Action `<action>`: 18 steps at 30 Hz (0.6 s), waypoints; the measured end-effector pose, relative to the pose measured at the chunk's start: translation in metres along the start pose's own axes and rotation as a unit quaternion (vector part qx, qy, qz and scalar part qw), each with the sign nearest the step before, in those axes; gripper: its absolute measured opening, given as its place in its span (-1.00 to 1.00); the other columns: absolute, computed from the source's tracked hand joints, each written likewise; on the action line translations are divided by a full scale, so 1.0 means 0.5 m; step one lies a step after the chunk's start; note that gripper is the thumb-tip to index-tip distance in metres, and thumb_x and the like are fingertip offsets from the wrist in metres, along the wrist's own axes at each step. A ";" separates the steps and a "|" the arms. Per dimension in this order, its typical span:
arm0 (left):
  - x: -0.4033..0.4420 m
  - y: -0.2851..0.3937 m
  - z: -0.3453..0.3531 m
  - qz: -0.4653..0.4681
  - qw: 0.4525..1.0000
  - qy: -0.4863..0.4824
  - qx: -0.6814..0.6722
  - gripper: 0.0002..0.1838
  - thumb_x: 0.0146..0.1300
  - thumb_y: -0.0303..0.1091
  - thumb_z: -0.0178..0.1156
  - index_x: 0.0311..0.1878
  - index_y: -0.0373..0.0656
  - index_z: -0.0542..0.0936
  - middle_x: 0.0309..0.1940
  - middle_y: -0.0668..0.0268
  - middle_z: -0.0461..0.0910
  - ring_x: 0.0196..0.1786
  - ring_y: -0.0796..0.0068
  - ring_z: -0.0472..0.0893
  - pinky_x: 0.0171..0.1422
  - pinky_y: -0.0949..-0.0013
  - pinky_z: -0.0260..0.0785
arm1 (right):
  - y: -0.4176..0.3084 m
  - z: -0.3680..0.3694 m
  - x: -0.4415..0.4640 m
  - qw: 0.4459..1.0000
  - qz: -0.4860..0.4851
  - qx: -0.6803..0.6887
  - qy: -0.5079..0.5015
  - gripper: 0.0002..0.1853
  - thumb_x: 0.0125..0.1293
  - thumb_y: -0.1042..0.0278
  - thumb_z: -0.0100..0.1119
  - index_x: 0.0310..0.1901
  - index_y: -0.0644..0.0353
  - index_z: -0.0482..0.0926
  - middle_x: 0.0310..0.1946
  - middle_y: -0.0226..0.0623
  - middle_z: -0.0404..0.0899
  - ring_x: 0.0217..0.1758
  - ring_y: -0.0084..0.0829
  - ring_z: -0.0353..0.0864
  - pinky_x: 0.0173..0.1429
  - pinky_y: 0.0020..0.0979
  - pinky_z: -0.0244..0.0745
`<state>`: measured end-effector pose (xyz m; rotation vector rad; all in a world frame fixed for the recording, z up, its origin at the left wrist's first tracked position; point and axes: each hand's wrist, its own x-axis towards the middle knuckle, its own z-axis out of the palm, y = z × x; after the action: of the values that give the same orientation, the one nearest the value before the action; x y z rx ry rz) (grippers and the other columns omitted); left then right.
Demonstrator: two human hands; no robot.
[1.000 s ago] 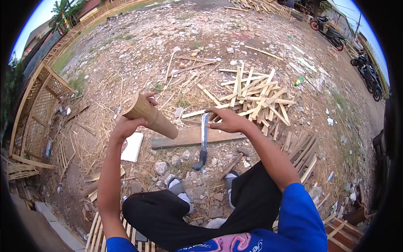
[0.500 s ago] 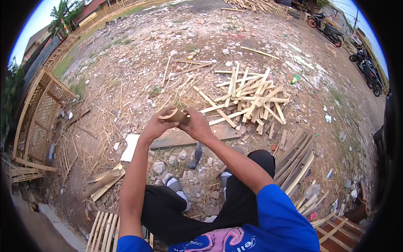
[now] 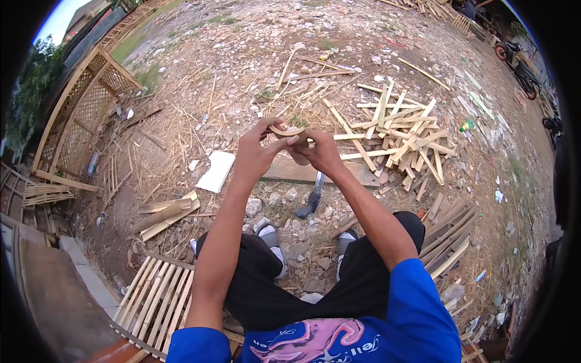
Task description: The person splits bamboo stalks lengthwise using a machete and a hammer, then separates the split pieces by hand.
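The blade (image 3: 319,183) lies against the plank (image 3: 357,173). Right of the lattice panel (image 3: 82,124), split sticks (image 3: 402,134) lie piled.

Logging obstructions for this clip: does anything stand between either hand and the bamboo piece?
Nothing visible does: the left hand and right hand both grip the bamboo piece directly. The knife and plank lie lower down.

Pale, rough-edged wooden slats (image 3: 404,136) lie on coarse, stony dirt ground (image 3: 200,66), beside my matt black cloth trousers (image 3: 284,287) and blue cloth shirt (image 3: 423,302) with its pink print. The plank (image 3: 281,172) is dull, weathered wood, brown and greenish; the knife's blade (image 3: 319,179) is greyish metal, its handle (image 3: 308,206) dark and matt. Dry, brownish bamboo (image 3: 287,132) curves between my hands (image 3: 289,150).
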<state>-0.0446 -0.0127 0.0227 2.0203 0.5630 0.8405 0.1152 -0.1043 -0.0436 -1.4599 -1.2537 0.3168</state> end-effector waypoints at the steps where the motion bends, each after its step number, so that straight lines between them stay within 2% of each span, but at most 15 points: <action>1: 0.003 -0.006 -0.003 -0.007 1.000 -0.004 -0.018 -0.62 0.15 -0.37 0.46 0.01 -0.23 0.60 -0.15 0.30 0.64 -0.02 0.50 0.65 0.10 0.36 0.55 | 0.017 0.008 0.002 1.000 0.002 -0.009 -0.004 -0.71 0.13 0.16 0.50 -0.20 0.13 0.70 -0.43 -0.17 0.68 -0.40 -0.31 0.65 -0.27 -0.31 0.50; 3: 0.016 -0.021 -0.008 -0.020 0.998 -0.012 -0.057 -0.65 0.17 -0.39 0.45 -0.01 -0.23 0.61 -0.17 0.30 0.65 -0.08 0.52 0.66 0.03 0.40 0.56 | 0.037 0.022 0.008 0.999 0.006 -0.028 -0.014 -0.70 0.12 0.17 0.51 -0.20 0.14 0.70 -0.43 -0.18 0.68 -0.42 -0.29 0.65 -0.28 -0.30 0.50; 4: 0.023 -0.030 -0.010 -0.027 0.997 -0.016 -0.077 -0.67 0.17 -0.40 0.45 -0.02 -0.24 0.62 -0.18 0.30 0.65 -0.10 0.53 0.66 0.00 0.42 0.56 | 0.038 0.022 0.010 0.999 0.033 -0.016 -0.016 -0.66 0.08 0.18 0.53 -0.17 0.15 0.69 -0.40 -0.14 0.68 -0.37 -0.26 0.68 -0.23 -0.28 0.52; 7: 0.045 -0.048 -0.016 -0.026 0.995 -0.030 -0.091 -0.75 0.19 -0.39 0.44 -0.10 -0.24 0.65 -0.26 0.31 0.66 -0.18 0.55 0.67 -0.07 0.46 0.55 | 0.044 0.024 0.026 0.999 0.028 -0.039 -0.022 -0.57 0.04 0.18 0.55 -0.08 0.15 0.66 -0.31 -0.13 0.69 -0.24 -0.25 0.71 -0.12 -0.27 0.53; 9: 0.052 -0.045 -0.013 -0.028 0.996 0.011 -0.078 -0.80 0.21 -0.36 0.43 -0.18 -0.24 0.68 -0.32 0.34 0.68 -0.22 0.60 0.66 -0.14 0.48 0.53 | 0.056 0.029 0.027 0.999 0.040 -0.032 -0.002 -0.32 -0.02 0.16 0.59 0.13 0.23 0.53 -0.02 -0.07 0.63 0.04 -0.16 0.65 0.10 -0.21 0.54; 11: 0.066 -0.040 -0.010 -0.016 0.998 0.058 -0.031 -0.80 0.20 -0.34 0.44 -0.19 -0.24 0.69 -0.32 0.36 0.68 -0.23 0.63 0.65 -0.17 0.49 0.51 | 0.059 0.031 0.009 0.996 0.062 -0.054 0.039 -0.24 0.00 0.02 0.57 0.16 0.28 0.49 0.03 0.05 0.59 0.10 -0.15 0.62 0.14 -0.18 0.53; 12: 0.073 -0.050 -0.003 0.002 0.995 0.089 -0.041 -0.81 0.21 -0.33 0.44 -0.21 -0.23 0.69 -0.33 0.39 0.69 -0.27 0.66 0.64 -0.22 0.51 0.49 | 0.075 0.033 -0.004 0.991 0.118 -0.053 0.019 -0.25 0.02 0.01 0.54 0.17 0.29 0.48 0.00 0.05 0.60 0.08 -0.16 0.63 0.13 -0.19 0.54; 14: 0.083 -0.051 -0.005 0.000 0.996 0.082 -0.036 -0.81 0.21 -0.33 0.44 -0.20 -0.23 0.70 -0.32 0.38 0.69 -0.29 0.65 0.64 -0.23 0.51 0.49 | 0.139 0.037 -0.041 0.972 0.226 -0.055 -0.023 -0.26 0.07 -0.02 0.48 0.17 0.32 0.47 -0.07 0.07 0.63 0.04 -0.18 0.66 0.10 -0.19 0.54; 16: 0.089 -0.065 -0.006 0.002 0.997 0.071 -0.037 -0.80 0.19 -0.34 0.44 -0.19 -0.22 0.70 -0.31 0.37 0.70 -0.28 0.63 0.66 -0.20 0.50 0.54 | 0.228 0.050 -0.113 0.940 0.312 -0.113 -0.083 -0.36 0.14 0.04 0.38 0.13 0.35 0.49 -0.21 0.00 0.68 -0.09 -0.17 0.71 0.03 -0.21 0.57; 17: 0.090 -0.067 -0.006 0.007 0.997 0.077 -0.031 -0.80 0.17 -0.33 0.45 -0.20 -0.22 0.70 -0.32 0.35 0.71 -0.28 0.61 0.67 -0.21 0.48 0.56 | 0.324 0.089 -0.180 0.923 0.376 -0.077 -0.034 -0.45 0.14 0.13 0.35 0.05 0.38 0.51 -0.36 -0.08 0.68 -0.28 -0.22 0.72 -0.11 -0.24 0.58; 18: 0.086 -0.065 -0.008 0.016 0.996 0.085 -0.023 -0.79 0.15 -0.33 0.46 -0.22 -0.21 0.71 -0.33 0.33 0.71 -0.29 0.59 0.68 -0.23 0.47 0.57 | 0.400 0.130 -0.255 0.907 0.420 -0.016 0.029 -0.50 0.12 0.15 0.38 -0.04 0.37 0.54 -0.43 -0.15 0.65 -0.40 -0.30 0.68 -0.29 -0.29 0.57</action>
<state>-0.0211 0.0348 0.0122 1.9313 0.6022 1.0426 0.1164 -0.1325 -0.2878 -1.9678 -0.5131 0.8167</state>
